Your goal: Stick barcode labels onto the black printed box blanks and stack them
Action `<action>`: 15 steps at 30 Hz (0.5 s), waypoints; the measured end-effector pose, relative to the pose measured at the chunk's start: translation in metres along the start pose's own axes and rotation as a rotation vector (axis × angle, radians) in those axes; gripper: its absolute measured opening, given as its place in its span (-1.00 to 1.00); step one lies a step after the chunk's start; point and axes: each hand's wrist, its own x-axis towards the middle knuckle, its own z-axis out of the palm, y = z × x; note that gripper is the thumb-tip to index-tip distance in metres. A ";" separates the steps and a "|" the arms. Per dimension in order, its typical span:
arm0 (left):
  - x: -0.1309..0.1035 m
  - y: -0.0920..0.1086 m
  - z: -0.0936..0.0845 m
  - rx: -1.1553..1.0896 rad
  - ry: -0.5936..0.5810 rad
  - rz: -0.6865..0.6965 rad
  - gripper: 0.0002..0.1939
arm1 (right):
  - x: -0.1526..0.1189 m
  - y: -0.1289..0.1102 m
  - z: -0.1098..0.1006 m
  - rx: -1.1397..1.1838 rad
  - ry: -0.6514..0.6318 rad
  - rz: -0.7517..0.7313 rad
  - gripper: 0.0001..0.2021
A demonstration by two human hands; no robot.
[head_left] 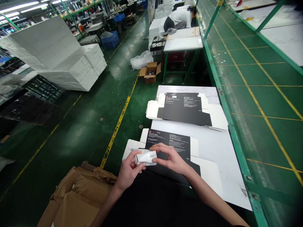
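A small white roll with a barcode label (148, 157) is held level between both hands, above the near flattened carton. My left hand (129, 168) is closed round its left end. On the right end, the fingers and thumb of my right hand (169, 158) pinch it from above and below. Beneath the hands lies a black and white unfolded carton (180, 143) with printed text. Farther up the white table (222, 154) rests a stack of similar flat cartons (183, 108).
Brown cardboard and paper (80, 195) lie at the lower left. A green metal frame (233, 135) runs along the table's right side. Ahead are an open box (151, 73) and a white-topped table (183, 44), with a person (178, 19) bending beyond.
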 end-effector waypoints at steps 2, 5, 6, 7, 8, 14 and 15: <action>0.001 0.000 0.000 -0.001 -0.009 0.001 -0.43 | 0.000 -0.001 0.001 0.058 -0.017 0.020 -0.64; 0.002 -0.004 0.002 -0.014 -0.007 -0.020 -0.34 | 0.002 -0.004 0.004 0.127 -0.040 0.075 -0.67; 0.003 -0.006 0.002 -0.029 -0.004 -0.026 -0.29 | 0.003 -0.005 0.004 0.136 -0.047 0.099 -0.67; 0.004 -0.009 0.003 -0.046 0.001 -0.024 -0.22 | 0.004 -0.007 0.005 0.137 -0.052 0.120 -0.68; 0.006 -0.012 0.003 -0.063 0.005 -0.021 -0.14 | 0.005 -0.008 0.006 0.133 -0.057 0.136 -0.69; 0.016 -0.023 0.003 -0.090 0.004 0.012 -0.06 | 0.007 -0.006 0.006 0.045 -0.073 0.184 -0.70; 0.017 -0.023 0.003 -0.092 0.000 0.017 -0.10 | 0.006 -0.005 0.006 0.021 -0.068 0.191 -0.68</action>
